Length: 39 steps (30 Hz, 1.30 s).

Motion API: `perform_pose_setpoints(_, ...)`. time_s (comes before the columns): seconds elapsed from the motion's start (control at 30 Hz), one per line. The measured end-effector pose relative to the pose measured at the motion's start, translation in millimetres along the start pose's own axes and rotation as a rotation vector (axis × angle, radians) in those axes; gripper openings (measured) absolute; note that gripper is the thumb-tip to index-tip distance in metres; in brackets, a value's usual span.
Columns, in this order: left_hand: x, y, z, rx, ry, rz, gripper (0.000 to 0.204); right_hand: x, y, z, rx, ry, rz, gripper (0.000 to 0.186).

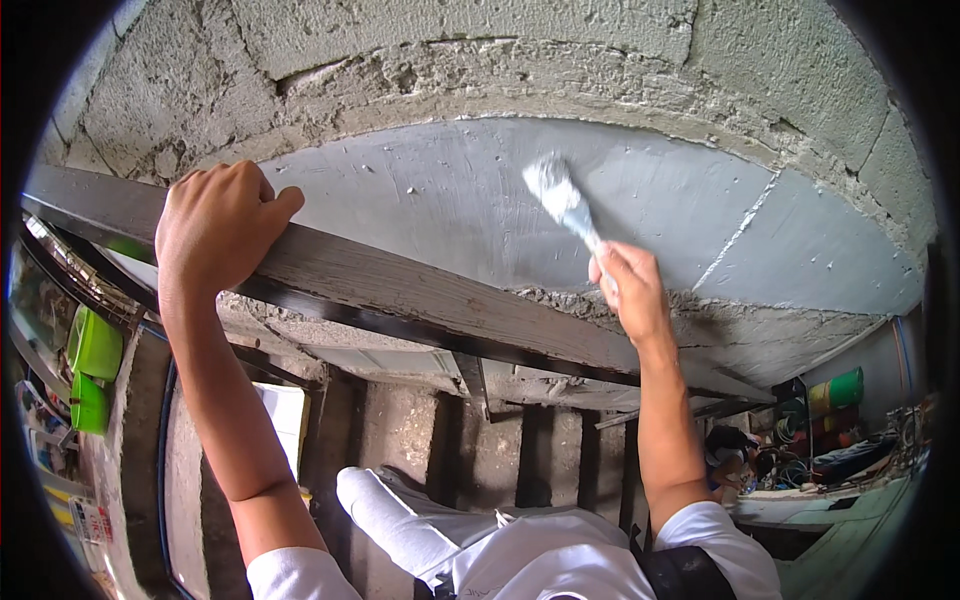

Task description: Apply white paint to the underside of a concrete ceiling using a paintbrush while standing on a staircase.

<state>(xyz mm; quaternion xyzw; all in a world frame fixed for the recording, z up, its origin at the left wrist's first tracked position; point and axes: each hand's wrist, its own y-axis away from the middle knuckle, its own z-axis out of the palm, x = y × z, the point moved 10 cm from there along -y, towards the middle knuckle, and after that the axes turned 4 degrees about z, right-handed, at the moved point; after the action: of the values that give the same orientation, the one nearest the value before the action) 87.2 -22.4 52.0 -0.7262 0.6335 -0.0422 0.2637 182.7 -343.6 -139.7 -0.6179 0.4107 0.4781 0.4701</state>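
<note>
With left hand (pixel 218 225) curled over the rail (pixel 420 280), right hand (pixel 640 290) pinching the brush (pixel 576 217) at the grey wall band (pixel 430 190), might drip (from thickly coated bristles (pixel 548 177)) or, overreaching, lose balance

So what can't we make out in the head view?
All in the head view:
- Left hand: fingertips, hidden behind the hand itself and the handrail.
- Paintbrush: part of the handle, covered by the right hand.
- White rectangular sheet: left part, hidden by the left forearm.
- Background person at right: what they handle, too small to tell.
</note>
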Motion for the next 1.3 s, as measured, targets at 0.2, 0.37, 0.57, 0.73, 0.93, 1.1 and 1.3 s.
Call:
perform_pose_setpoints(0.2, 2, 0, 1, -0.031, -0.011, -0.022, 0.029, -26, 16, -4, 0.008, -0.092, 0.012, 0.035)
perform_pose_setpoints(0.37, -2, 0, 0, -0.014, 0.005, -0.021, 0.029, -10, -9, 3, 0.011, -0.047, -0.01, 0.037)
perform_pose_setpoints(0.57, 0, -1, 3, -0.035, -0.013, -0.029, 0.028, 5, 12, 12, -0.055, -0.014, 0.054, 0.039)
perform_pose_setpoints(0.73, -1, 1, 0, 0.008, 0.005, -0.002, 0.029, -30, -6, 29, -0.032, -0.12, -0.021, 0.039)
perform_pose_setpoints(0.93, 0, -2, 4, -0.043, -0.034, -0.007, 0.029, 7, 2, 42, -0.047, -0.065, 0.044, 0.038)
perform_pose_setpoints(1.1, 0, 2, -2, 0.032, -0.01, 0.013, 0.029, -25, -13, 46, -0.056, -0.164, -0.028, 0.038)
perform_pose_setpoints(1.3, 2, -1, -1, 0.002, 0.009, 0.004, 0.03, 3, -8, 39, -0.046, -0.032, 0.059, 0.04)
